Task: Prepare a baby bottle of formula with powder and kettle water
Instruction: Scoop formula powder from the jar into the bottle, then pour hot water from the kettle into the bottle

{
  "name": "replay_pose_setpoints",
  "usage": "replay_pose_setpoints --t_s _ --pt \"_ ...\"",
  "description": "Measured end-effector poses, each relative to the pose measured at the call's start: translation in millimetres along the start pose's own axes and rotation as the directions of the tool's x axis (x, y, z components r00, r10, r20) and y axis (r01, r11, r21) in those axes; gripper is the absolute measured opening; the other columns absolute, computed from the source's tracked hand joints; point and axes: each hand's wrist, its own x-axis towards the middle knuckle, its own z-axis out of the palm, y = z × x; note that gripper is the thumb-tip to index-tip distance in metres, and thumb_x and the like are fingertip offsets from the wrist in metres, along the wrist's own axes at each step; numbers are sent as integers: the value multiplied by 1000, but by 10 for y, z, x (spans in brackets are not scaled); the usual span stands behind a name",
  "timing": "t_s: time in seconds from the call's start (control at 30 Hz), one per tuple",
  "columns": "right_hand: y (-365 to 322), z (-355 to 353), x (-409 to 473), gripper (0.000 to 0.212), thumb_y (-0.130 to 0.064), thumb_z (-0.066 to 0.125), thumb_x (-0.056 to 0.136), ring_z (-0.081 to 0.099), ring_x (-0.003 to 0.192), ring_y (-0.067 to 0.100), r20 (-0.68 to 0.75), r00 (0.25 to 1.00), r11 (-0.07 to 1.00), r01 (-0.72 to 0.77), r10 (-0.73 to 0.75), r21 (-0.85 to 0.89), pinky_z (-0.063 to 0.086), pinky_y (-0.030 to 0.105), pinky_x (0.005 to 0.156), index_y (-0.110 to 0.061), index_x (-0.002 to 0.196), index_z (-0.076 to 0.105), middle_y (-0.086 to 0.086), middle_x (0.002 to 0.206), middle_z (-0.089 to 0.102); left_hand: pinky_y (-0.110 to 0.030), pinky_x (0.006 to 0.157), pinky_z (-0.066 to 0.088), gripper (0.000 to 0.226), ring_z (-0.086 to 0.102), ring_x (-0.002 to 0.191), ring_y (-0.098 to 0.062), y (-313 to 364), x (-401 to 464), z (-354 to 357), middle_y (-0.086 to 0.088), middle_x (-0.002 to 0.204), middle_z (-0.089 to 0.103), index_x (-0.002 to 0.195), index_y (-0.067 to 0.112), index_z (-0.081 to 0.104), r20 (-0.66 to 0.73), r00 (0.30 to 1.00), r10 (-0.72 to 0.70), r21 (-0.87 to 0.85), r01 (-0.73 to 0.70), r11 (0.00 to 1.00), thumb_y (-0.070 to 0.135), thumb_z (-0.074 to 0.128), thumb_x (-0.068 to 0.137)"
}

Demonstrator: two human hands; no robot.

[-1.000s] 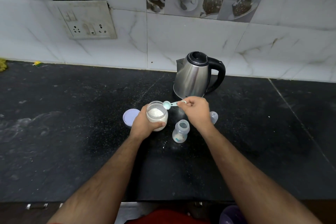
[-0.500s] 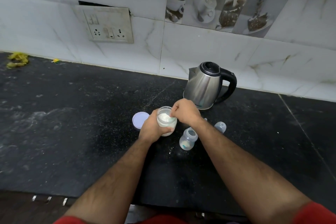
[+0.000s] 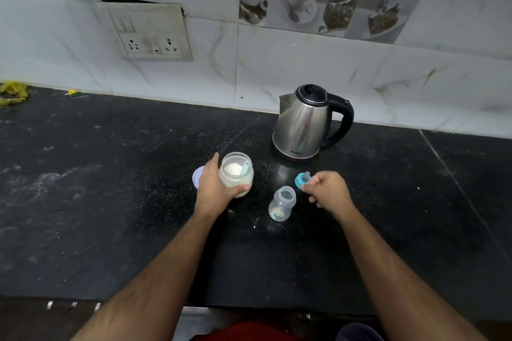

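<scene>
Left hand [image 3: 214,191] grips the powder jar [image 3: 236,174], scoop [image 3: 245,167] inside; right hand [image 3: 328,191] pinches the teat cap [image 3: 302,180]. Bottle [image 3: 281,203] stands open between them on the surface [image 3: 110,202], powder inside. Kettle [image 3: 303,124] water apparently not yet added.

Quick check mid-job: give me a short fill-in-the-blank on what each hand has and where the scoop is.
The left hand grips the powder ____.
The scoop rests inside the ____.
The right hand holds the teal ____ of the bottle.
The open baby bottle stands on the counter, nearer to the ____ hand.

Missing words: jar; jar; nipple cap; right
</scene>
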Motion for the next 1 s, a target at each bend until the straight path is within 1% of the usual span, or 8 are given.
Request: replay_pose_setpoints --t_s 0.13,0.23,0.3,0.5,0.57,0.67,0.83,1.0 --pt "389 19 -133 14 -19 71 88 70 63 14 72 992 992 -98 104 -81 59 35 68 -15 75 69 0 72 72 -40 104 44 64 50 119 -15 -96 -459 119 2 125 58 128 18 54 -295 930 217 40 -215 976 42 81 75" --pt "586 64 -192 13 -18 64 93 71 74 14 100 988 989 -108 118 -105 60 40 80 -21 83 71 -5 86 72 -45 91 52 42 59 101 -14 -79 -756 353 7 110 60 118 20 61 -153 938 311 33 -309 950 33 78 82" --pt "658 77 -199 3 -23 68 92 71 78 14 97 990 991 -97 106 -96 59 42 84 -22 91 71 -4 88 72 -41 94 53 49 59 105 -10 -28 -849 520 10 116 59 124 21 61 0 951 310 10 -310 951 33 80 80" --pt "696 -75 -41 26 -30 74 86 70 93 20 0 997 997 -79 79 11 55 45 92 -17 109 69 2 102 74 -33 110 42 91 50 130 -11 224 -722 868 3 141 54 143 17 45 178 976 127 -62 -118 991 38 89 67" --pt "681 -170 66 21 -29 74 85 70 93 22 -47 997 996 -56 60 75 56 47 89 -21 103 69 3 101 73 -32 110 42 88 52 126 -8 271 -673 939 6 137 58 140 19 49 190 978 88 -69 -77 995 35 91 65" --pt "637 -335 281 10 -26 74 83 69 86 20 -116 993 988 8 10 156 59 47 80 -27 88 65 1 94 72 -37 100 52 64 63 108 -4 317 -610 1026 13 116 68 122 27 61 163 986 44 -107 -26 994 27 90 65" --pt "512 -599 791 23 -26 76 84 70 87 25 -207 978 960 68 -11 273 58 53 82 -21 102 63 6 92 71 -32 96 53 57 64 102 1 419 -523 1135 15 107 70 115 31 61 109 993 33 -134 -19 991 23 90 66" --pt "392 -764 1279 47 -26 77 82 65 98 21 -244 969 937 63 24 343 57 48 90 -20 124 56 3 107 64 -29 95 53 58 65 101 0 486 -428 1245 14 107 71 117 27 63 75 997 17 -150 -6 989 22 90 66"
